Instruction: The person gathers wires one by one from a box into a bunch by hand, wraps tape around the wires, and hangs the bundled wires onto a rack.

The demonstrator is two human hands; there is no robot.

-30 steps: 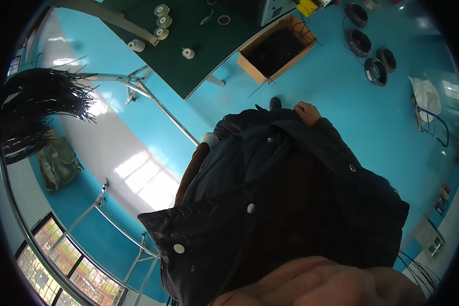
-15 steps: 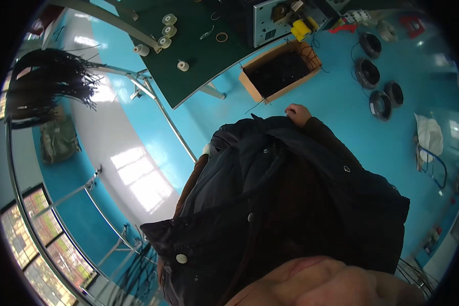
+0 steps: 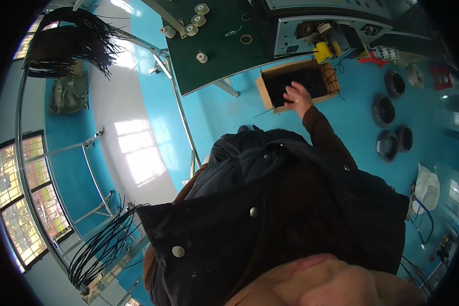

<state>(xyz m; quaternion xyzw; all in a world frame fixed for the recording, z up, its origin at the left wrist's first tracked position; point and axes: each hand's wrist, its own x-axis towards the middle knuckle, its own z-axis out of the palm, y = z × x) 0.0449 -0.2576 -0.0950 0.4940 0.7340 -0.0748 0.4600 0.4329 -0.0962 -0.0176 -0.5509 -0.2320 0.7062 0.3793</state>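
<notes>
My right hand (image 3: 298,98) reaches forward with its fingers apart and nothing visible in them. It appears above the near side of a cardboard box (image 3: 264,92) on the floor; I cannot tell whether it touches anything there. Inside the box is dark material, too dim to make out, and thin black wires stick out at its right end and near corner. Behind the box stands a machine with a grey panel (image 3: 290,35) and a yellow part (image 3: 322,52). My left hand is hidden by my dark jacket; only the brown sleeve (image 3: 191,184) shows.
A green-topped table (image 3: 214,66) holds several white spools (image 3: 202,57) and a small ring (image 3: 246,39). Black coils (image 3: 382,110) lie on the blue floor at right. Metal rails (image 3: 181,115) run along the left, with bundles of black wires (image 3: 74,43) hanging there.
My right hand has moved forward from beside my jacket to over the box, its fingers opening out from a curl. The view has shifted, showing more of the machine.
</notes>
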